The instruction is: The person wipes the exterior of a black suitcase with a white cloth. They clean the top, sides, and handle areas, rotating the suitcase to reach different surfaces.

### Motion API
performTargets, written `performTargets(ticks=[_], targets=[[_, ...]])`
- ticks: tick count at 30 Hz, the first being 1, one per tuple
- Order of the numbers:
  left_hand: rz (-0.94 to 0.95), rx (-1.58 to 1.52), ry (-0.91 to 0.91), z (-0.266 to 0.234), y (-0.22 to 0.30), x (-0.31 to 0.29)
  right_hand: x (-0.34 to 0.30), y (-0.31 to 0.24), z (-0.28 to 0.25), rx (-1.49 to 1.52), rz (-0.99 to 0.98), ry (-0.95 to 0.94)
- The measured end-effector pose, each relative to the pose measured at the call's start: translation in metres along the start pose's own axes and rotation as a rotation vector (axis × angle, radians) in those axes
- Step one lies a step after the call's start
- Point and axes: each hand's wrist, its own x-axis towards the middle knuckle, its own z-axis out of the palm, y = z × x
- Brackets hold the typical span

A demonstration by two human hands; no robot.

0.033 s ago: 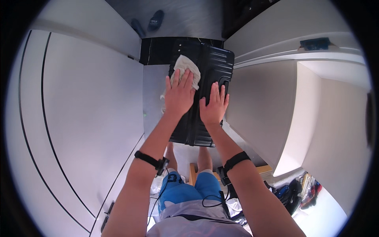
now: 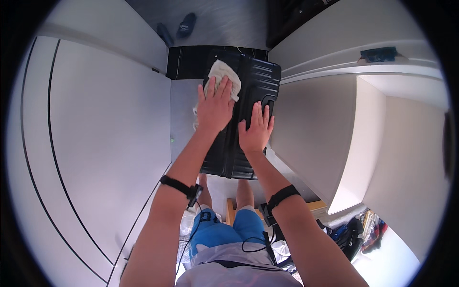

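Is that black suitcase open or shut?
The suitcase looks shut: no gap shows along the part we can see, and none of its inside is showing.

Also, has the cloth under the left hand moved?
Yes, the cloth has moved away from the person, judged against the black floor strip.

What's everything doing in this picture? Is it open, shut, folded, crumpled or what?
Black suitcase: looks shut.
Pale cloth: crumpled, lying on the suitcase.
Left hand: open, flat on the cloth.
Right hand: open, flat on the suitcase, holding nothing.
Dark slippers: on the floor, unworn.
Black straps: fastened around both forearms.
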Motion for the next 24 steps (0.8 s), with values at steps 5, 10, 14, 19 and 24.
performTargets(ticks=[5, 10, 14, 19, 24], targets=[[-0.016, 0.031, 0.117, 0.012, -0.020, 0.066, 0.001, -0.003, -0.002, -0.030, 0.017, -0.036], [-0.032, -0.064, 0.062, 0.011, -0.030, 0.094, 0.004, -0.007, 0.001, -0.015, 0.072, -0.019], [0.028, -0.096, 0.045, 0.005, -0.024, 0.066, 0.005, -0.010, 0.002, -0.014, 0.096, -0.004], [0.145, -0.071, -0.008, -0.013, -0.014, -0.020, 0.008, -0.009, 0.005, 0.022, 0.085, 0.022], [0.102, -0.092, -0.188, -0.042, 0.008, -0.141, 0.012, -0.008, 0.011, 0.016, 0.089, 0.016]])
